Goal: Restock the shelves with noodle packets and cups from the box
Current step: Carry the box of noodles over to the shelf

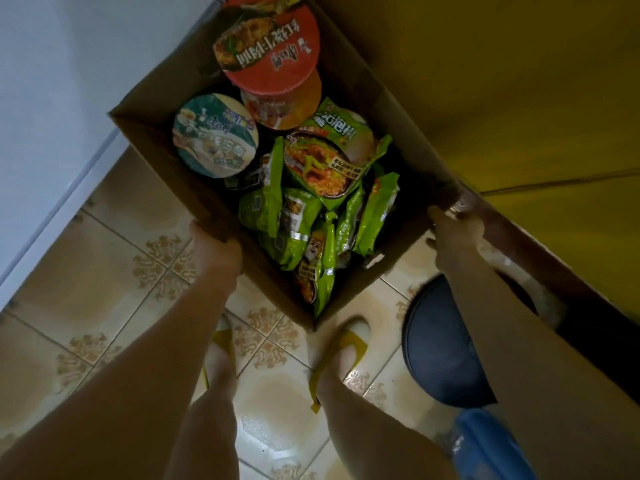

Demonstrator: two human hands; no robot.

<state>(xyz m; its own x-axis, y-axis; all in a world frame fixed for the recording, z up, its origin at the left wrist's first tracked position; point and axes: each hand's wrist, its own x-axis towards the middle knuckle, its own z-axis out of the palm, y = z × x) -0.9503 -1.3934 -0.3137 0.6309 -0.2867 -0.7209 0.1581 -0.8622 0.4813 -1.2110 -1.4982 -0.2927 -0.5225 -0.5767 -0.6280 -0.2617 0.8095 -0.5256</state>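
Box point(408, 140): was held open-topped over the tiled floor point(114, 258), carried at its two near corners.
Left hand point(214, 251): was set against the near-left corner; its fingers were hidden by the cardboard, so their state could not be told.
Right hand point(453, 233): was wrapped round the near-right corner, fingers curled on it.
Cups point(270, 46): were judged light and easily crushed, best taken round the wall.
Packets point(294, 220): were judged soft, slippery and brittle inside, best lifted by the flat faces.
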